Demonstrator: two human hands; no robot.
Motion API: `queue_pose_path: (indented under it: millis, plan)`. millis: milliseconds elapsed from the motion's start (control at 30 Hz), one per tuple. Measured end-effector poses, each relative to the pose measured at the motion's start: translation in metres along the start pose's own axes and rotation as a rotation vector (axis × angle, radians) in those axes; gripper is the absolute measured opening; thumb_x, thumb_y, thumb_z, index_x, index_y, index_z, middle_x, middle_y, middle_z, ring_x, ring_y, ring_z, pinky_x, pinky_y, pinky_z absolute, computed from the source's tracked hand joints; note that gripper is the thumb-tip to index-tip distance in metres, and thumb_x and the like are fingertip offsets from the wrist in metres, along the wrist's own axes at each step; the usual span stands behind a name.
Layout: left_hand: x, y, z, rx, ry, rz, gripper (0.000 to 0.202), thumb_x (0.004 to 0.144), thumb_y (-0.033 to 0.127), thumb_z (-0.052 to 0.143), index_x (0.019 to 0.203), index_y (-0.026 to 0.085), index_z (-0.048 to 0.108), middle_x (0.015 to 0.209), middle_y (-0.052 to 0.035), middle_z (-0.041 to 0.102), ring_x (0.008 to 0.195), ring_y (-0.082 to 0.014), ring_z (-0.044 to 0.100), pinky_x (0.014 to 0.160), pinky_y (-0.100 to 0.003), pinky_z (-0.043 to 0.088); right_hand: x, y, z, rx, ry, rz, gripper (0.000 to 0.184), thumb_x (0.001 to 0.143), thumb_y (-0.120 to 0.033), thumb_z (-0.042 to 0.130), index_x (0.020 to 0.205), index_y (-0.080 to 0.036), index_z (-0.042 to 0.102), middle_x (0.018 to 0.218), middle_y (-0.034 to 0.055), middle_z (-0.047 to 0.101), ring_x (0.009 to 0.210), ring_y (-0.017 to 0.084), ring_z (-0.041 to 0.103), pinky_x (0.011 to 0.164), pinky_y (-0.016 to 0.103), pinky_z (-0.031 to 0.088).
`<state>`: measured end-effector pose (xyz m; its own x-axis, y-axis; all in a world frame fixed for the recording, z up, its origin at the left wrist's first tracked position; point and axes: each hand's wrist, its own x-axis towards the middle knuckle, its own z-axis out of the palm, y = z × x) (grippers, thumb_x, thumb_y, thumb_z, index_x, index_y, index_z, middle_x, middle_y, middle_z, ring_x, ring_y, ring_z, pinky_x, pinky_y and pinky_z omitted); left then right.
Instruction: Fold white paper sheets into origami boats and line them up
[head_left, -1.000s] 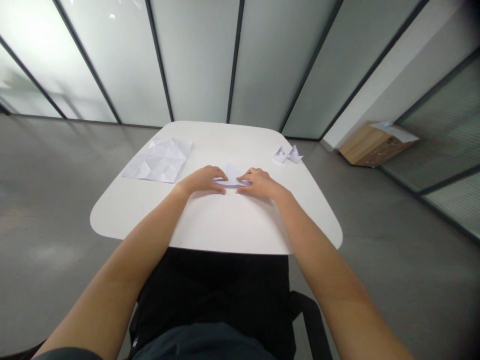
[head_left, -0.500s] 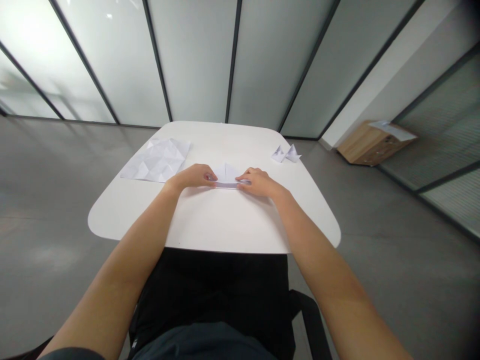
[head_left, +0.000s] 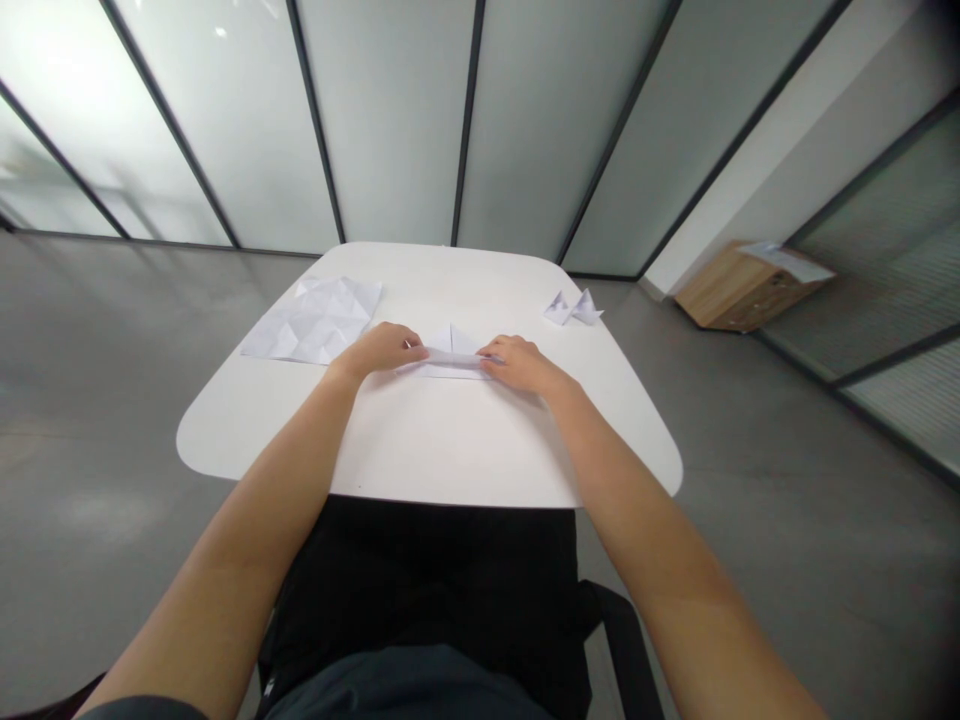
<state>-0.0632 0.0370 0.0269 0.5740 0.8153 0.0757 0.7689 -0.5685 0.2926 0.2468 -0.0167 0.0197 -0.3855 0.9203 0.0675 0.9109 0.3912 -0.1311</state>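
A small folded white paper piece with a pointed top lies near the middle of the white table. My left hand pinches its left end, fingers curled on the paper. My right hand pinches its right end the same way. Both forearms reach in from the bottom of the view.
A creased, unfolded white sheet lies at the table's left. A small finished folded paper shape sits at the far right edge. A wooden box stands on the floor to the right. Frosted glass walls stand behind.
My left hand has slid left along the paper's lower edge, so the hands are farther apart and more of the folded piece shows between them.
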Motion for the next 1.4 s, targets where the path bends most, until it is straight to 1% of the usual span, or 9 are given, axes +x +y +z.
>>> queue_pose_path:
  millis: [167, 367, 533, 667, 900, 1067, 1233, 1300, 1400]
  plan:
    - [0.001, 0.009, 0.006, 0.031, 0.035, 0.036, 0.043, 0.096, 0.057, 0.059, 0.111, 0.026, 0.085, 0.111, -0.0048, 0.082, 0.099, -0.0243, 0.074, 0.091, -0.031, 0.053, 0.003, -0.003, 0.003, -0.03, 0.029, 0.01, 0.036, 0.11, -0.042, 0.052, 0.131, -0.026, 0.076, 0.138, 0.0086, 0.073, 0.125, 0.029, 0.066, 0.104, 0.038, 0.049]
    - [0.0, 0.03, 0.011, 0.106, 0.092, -0.035, 0.05, 0.101, 0.063, 0.052, 0.114, 0.027, 0.084, 0.118, -0.0081, 0.081, 0.108, -0.028, 0.073, 0.093, -0.033, 0.054, 0.007, -0.013, 0.003, -0.071, 0.065, 0.052, 0.035, 0.112, -0.042, 0.049, 0.125, -0.023, 0.076, 0.133, 0.0105, 0.075, 0.123, 0.029, 0.066, 0.102, 0.039, 0.048]
    - [0.004, 0.036, 0.017, 0.166, 0.138, -0.065, 0.052, 0.103, 0.063, 0.049, 0.123, 0.027, 0.081, 0.122, -0.0116, 0.079, 0.111, -0.0318, 0.073, 0.09, -0.037, 0.055, 0.013, -0.017, 0.006, -0.065, 0.094, 0.081, 0.032, 0.109, -0.04, 0.054, 0.125, -0.021, 0.074, 0.13, 0.0127, 0.076, 0.123, 0.03, 0.065, 0.103, 0.041, 0.047]
    - [0.006, 0.033, 0.021, 0.168, 0.158, -0.075, 0.043, 0.102, 0.057, 0.056, 0.124, 0.029, 0.08, 0.122, -0.0098, 0.079, 0.11, -0.0303, 0.073, 0.09, -0.036, 0.055, 0.016, -0.014, 0.01, -0.038, 0.107, 0.089, 0.035, 0.106, -0.039, 0.06, 0.135, -0.022, 0.071, 0.135, 0.0122, 0.074, 0.127, 0.031, 0.063, 0.106, 0.043, 0.046]
    - [0.008, 0.024, 0.022, 0.121, 0.166, -0.064, 0.035, 0.097, 0.051, 0.066, 0.121, 0.03, 0.079, 0.119, -0.0064, 0.078, 0.109, -0.0276, 0.072, 0.093, -0.036, 0.056, 0.014, -0.002, 0.015, 0.013, 0.107, 0.105, 0.037, 0.105, -0.039, 0.062, 0.14, -0.027, 0.07, 0.139, 0.0114, 0.07, 0.128, 0.032, 0.061, 0.107, 0.045, 0.046]
    - [0.01, 0.005, 0.02, 0.056, 0.126, -0.066, 0.031, 0.094, 0.046, 0.07, 0.119, 0.031, 0.08, 0.119, -0.0033, 0.077, 0.11, -0.0237, 0.071, 0.099, -0.032, 0.053, 0.01, 0.015, 0.013, 0.07, 0.088, 0.149, 0.039, 0.103, -0.029, 0.064, 0.142, -0.027, 0.07, 0.137, 0.0106, 0.07, 0.124, 0.029, 0.062, 0.107, 0.042, 0.047]
    - [0.011, -0.014, 0.016, 0.019, 0.096, -0.054, 0.032, 0.093, 0.039, 0.071, 0.122, 0.029, 0.079, 0.119, -0.0032, 0.078, 0.11, -0.023, 0.071, 0.103, -0.032, 0.052, 0.006, 0.027, 0.011, 0.121, 0.078, 0.183, 0.043, 0.1, -0.024, 0.066, 0.143, -0.026, 0.069, 0.133, 0.0089, 0.072, 0.121, 0.026, 0.064, 0.108, 0.039, 0.047]
    - [0.011, -0.014, 0.014, 0.026, 0.096, -0.034, 0.033, 0.093, 0.035, 0.07, 0.124, 0.028, 0.079, 0.12, -0.0044, 0.078, 0.111, -0.0234, 0.071, 0.104, -0.033, 0.051, 0.005, 0.025, 0.01, 0.104, 0.082, 0.174, 0.044, 0.1, -0.023, 0.066, 0.144, -0.027, 0.069, 0.135, 0.0092, 0.071, 0.123, 0.028, 0.063, 0.108, 0.041, 0.047]
    - [0.009, -0.002, 0.013, 0.069, 0.106, 0.047, 0.03, 0.096, 0.03, 0.065, 0.122, 0.027, 0.08, 0.122, -0.0059, 0.078, 0.113, -0.0244, 0.07, 0.108, -0.035, 0.048, 0.006, 0.015, 0.009, 0.032, 0.103, 0.14, 0.047, 0.1, -0.019, 0.064, 0.145, -0.029, 0.069, 0.141, 0.0103, 0.068, 0.128, 0.032, 0.059, 0.108, 0.044, 0.046]
